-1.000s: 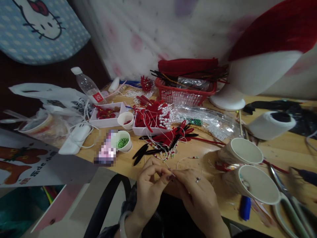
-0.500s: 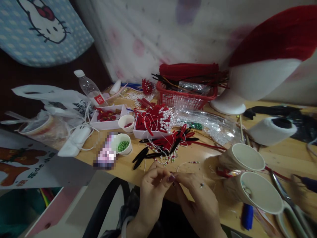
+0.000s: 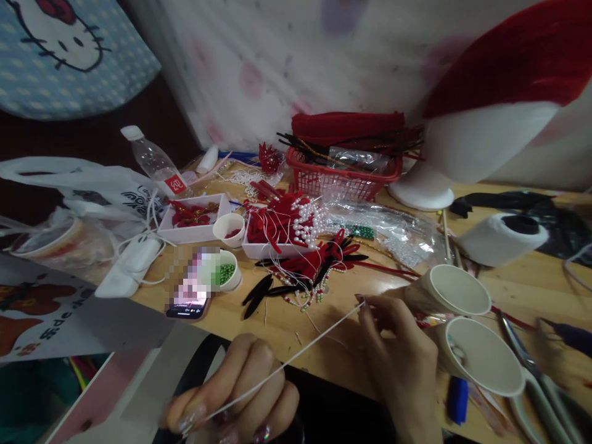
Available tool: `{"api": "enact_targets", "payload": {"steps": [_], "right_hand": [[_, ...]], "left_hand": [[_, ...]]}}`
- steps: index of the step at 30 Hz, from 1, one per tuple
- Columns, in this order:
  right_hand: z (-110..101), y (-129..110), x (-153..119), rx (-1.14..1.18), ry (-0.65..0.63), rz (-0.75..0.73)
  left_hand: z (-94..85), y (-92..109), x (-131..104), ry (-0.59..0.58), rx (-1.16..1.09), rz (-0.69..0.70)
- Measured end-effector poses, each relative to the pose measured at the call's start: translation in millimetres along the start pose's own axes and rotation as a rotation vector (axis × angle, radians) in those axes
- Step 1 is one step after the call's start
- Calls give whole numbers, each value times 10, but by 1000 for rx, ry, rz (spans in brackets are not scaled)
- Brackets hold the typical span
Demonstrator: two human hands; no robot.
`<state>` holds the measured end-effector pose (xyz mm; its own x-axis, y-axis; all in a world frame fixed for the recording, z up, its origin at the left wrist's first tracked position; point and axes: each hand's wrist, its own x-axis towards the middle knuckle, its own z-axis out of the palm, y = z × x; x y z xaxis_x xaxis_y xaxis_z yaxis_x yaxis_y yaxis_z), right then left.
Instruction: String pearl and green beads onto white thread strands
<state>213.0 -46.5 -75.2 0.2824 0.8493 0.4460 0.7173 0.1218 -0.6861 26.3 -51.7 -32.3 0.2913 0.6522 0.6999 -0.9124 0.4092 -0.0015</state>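
A white thread (image 3: 319,337) runs taut on a slant between my two hands. My left hand (image 3: 243,391), low in the view, is closed with its fingertips pinching the lower end. Farther right, my right hand (image 3: 400,345) pinches the upper end between thumb and forefinger, over the front of the table. Just beyond the hands lies a heap of red and black fuzzy petal shapes (image 3: 319,262) with strings of small beads. A paper cup of green beads (image 3: 226,273) stands to its left, touching the phone (image 3: 189,290).
Two larger paper cups (image 3: 485,354), scissors (image 3: 522,351) and a blue cap-like piece (image 3: 457,401) lie right of my right hand. Behind are a red basket (image 3: 342,182), a thread cone (image 3: 502,239) and a foam head (image 3: 485,142). A bottle (image 3: 155,163) stands at left.
My hands were together at the table's front edge. They have parted, left hand down and leftward, right hand up and rightward, stretching the thread. The view has shifted slightly.
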Motion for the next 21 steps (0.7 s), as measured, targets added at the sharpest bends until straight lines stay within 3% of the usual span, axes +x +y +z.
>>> {"api": "enact_targets", "payload": {"steps": [2,6,9,12,17,21], "right_hand": [[8,10,17,-3,31,53],[3,68,20,16,43,83],[-41,36,-62,55,-32,81],[-104,-111,-175,121,-145,57],[-154,-400,-277,402,-369,-60],[-116,-488,-353,583,-572,91]], "left_hand": [[3,30,15,104,147,-55],[-6,93,-42,648,505,-114],[-103,97,-155,825,770,-135],[-185,62,-243,884,1059,-146],[-151,-11,-252,776,1465,-142],[-141,-24,-258,764,1536,-110]]}}
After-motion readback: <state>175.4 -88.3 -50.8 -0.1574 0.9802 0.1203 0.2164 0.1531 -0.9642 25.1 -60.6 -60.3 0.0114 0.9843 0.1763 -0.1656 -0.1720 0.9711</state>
